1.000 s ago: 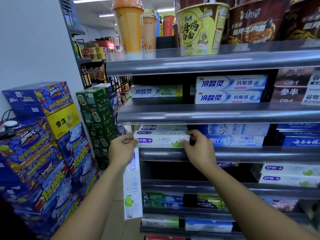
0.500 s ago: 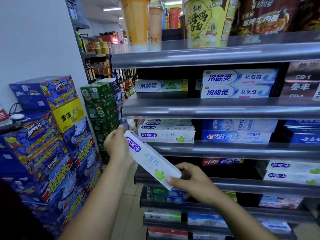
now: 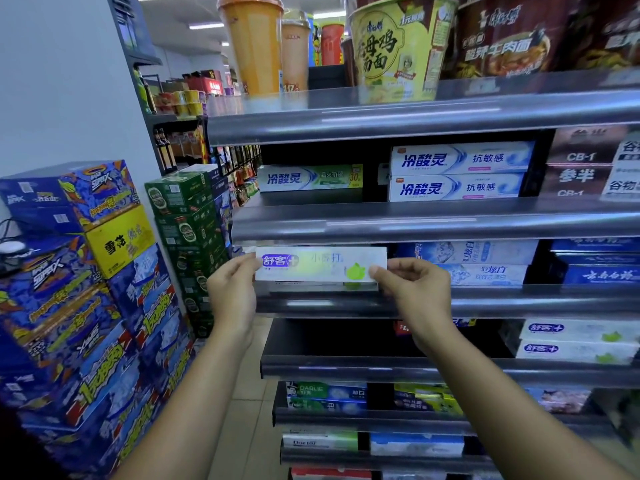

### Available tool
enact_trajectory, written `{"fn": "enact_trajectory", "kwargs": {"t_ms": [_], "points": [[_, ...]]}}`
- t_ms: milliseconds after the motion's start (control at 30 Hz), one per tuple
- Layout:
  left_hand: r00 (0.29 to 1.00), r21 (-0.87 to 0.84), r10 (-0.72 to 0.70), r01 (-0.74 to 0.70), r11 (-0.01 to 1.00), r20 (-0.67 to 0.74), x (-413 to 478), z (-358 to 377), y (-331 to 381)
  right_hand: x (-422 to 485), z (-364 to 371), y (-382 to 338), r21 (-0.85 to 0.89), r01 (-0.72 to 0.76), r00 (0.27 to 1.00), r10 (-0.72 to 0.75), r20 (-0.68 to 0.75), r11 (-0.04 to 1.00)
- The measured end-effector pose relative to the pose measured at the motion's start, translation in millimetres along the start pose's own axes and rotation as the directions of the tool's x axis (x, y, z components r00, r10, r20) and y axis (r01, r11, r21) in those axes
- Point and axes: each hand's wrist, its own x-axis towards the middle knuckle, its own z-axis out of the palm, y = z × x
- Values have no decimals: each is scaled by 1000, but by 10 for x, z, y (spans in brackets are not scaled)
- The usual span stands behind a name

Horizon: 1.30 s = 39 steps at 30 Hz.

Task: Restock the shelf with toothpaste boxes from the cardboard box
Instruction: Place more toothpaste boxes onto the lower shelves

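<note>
I log: toothpaste box (image 3: 320, 268), frame centre, long axis level along the shelf (image 3: 450, 301) lip; left hand (image 3: 232, 296) and right hand (image 3: 412, 292) each pinch one end.

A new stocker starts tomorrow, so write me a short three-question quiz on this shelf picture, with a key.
1. True or false: the left hand and the right hand hold the white toothpaste box level, one at each end.
2. What stands on the top shelf? A. noodle cups B. shampoo bottles C. soap bars
3. Fill in: the stacked drink cartons stand on the person's ____ side.
Key: 1 true; 2 A; 3 left.
</note>
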Motion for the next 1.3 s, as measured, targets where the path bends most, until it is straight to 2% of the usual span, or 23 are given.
{"fn": "enact_trajectory", "kwargs": {"t_ms": [267,400,533,700,833,933,1000,1067,1100,1167,1200,1267,1300], "points": [[976,122,176,-192,974,128,112,39,-19,179,75,5,-26,54,998,-54,-19,998],[981,251,178,-193,949,82,241,86,-62,266,133,16,-90,76,996,-80,-42,993],[982,391,169,-187,901,79,347,59,-174,332,225,87,-235,48,998,-55,-26,971],[967,430,236,-255,866,97,360,14,-270,332,224,168,-286,59,997,-69,-26,956],[964,414,262,-255,873,43,262,48,-255,266,193,122,-322,104,993,-119,-26,941],[892,417,450,-394,819,-40,-50,15,-349,59,14,177,-255,158,985,-169,-22,954],[816,427,579,-525,736,6,-338,19,-493,-105,-164,282,-191,153,988,-157,-3,970],[772,414,626,-608,678,108,-653,48,-769,-248,-382,482,-167,142,990,-144,1,976],[764,408,623,-630,661,171,-800,61,-918,-303,-490,578,-170,135,991,-135,9,976],[794,433,527,-608,666,303,-1145,102,-1361,-399,-813,902,-206,58,998,-51,38,977],[831,462,434,-555,692,349,-1343,125,-1614,-444,-1007,1109,-237,0,998,14,56,972],[910,544,164,-364,756,380,-1725,117,-2093,-537,-1391,1551,-311,-147,982,175,64,939],[921,589,13,-260,765,390,-1945,113,-2384,-602,-1623,1836,-335,-252,960,279,34,908]]}}
